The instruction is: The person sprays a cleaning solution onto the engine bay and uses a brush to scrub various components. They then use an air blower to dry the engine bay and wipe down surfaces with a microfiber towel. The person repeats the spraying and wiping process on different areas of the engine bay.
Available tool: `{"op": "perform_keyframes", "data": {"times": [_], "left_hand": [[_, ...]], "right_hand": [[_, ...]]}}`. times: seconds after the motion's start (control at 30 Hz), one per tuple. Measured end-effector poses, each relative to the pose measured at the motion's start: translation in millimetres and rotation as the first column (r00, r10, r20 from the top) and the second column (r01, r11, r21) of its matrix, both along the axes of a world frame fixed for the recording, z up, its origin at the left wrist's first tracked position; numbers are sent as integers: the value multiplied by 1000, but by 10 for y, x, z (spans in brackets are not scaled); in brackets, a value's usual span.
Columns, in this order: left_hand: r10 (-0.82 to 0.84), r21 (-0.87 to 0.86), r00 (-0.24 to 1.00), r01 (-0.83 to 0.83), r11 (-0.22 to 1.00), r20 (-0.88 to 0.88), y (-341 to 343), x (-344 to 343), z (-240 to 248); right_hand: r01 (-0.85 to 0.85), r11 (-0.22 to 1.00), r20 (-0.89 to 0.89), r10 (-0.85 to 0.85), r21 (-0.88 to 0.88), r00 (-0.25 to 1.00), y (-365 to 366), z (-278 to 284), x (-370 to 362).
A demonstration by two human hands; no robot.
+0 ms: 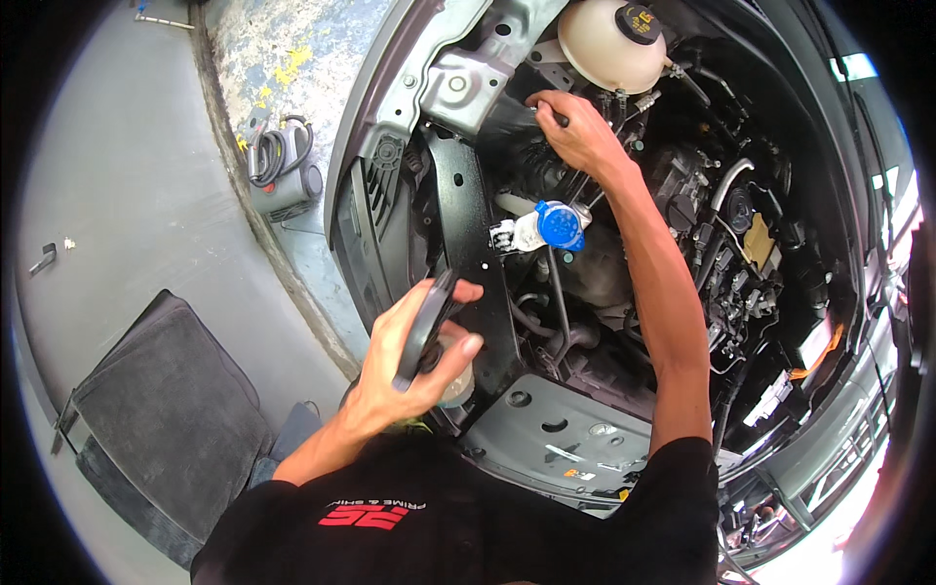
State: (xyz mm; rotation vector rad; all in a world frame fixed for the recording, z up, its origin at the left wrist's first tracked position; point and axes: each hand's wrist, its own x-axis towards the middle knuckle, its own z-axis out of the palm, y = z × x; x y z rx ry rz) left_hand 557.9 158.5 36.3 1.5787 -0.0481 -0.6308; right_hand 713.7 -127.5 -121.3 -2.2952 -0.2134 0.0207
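Note:
My left hand (395,366) is wrapped round a spray bottle with a black trigger head (426,330); part of its translucent body shows below the fingers. It is held over the front edge of the open engine bay. My right hand (582,136) reaches deep into the bay, closed on a black-handled tool (561,119); the handle's end pokes out by the thumb and the rest is hidden. Just beyond that hand sits a whitish round coolant tank (609,54) with a black cap (639,21). Between my hands is a blue cap (561,226) on a white filler neck (527,234).
The engine (678,190), with hoses and wiring, fills the bay to the right. A black crossbar (466,210) runs along its left side. On the floor lie dark car mats (175,400) and a small grey machine with a coiled hose (285,190).

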Motion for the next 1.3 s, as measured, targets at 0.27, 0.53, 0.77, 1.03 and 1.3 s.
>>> {"op": "perform_keyframes", "data": {"times": [0.27,0.53,0.77,1.03,1.3], "left_hand": [[50,-202,992,-73,977,-117,197,-116,-46],[74,-240,992,-96,966,-99,263,-177,-136],[46,-265,998,-56,963,-43,314,-260,-202],[122,-209,983,-149,967,-134,345,-296,-143],[56,-114,998,-59,992,-23,393,-319,-252]], "right_hand": [[-119,988,-347,79,-96,935,-25,-320,645],[-410,892,-554,246,-193,795,163,-863,485],[-708,586,-780,194,-394,595,207,-1514,845],[-545,838,-568,429,-42,703,330,-1195,380],[-651,666,-654,315,-363,687,462,-1254,563]]}}
